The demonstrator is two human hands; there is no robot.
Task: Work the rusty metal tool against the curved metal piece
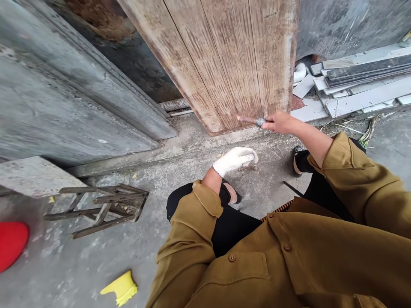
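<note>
My right hand (279, 122), bare, is closed around a wooden stick (247, 120) with silvery wire wound about it next to my fingers. Its pale far end lies in front of the lower part of a worn wooden plank panel (237, 64); whether they touch I cannot tell. My left hand (236, 160) wears a white glove and has its fingers curled inward, closed. What it holds, if anything, is hidden. Just below those fingers is a small brown, rusty-looking piece (248, 168), either on the ground or partly in the hand.
Left of me a small wooden stool (109, 207) lies on the concrete. A yellow cloth-like piece (122, 288) and a red round object (12, 246) are on the floor nearby. Stacked boards and tile strips (362, 81) lie at the right, beside a white pipe elbow (299, 73).
</note>
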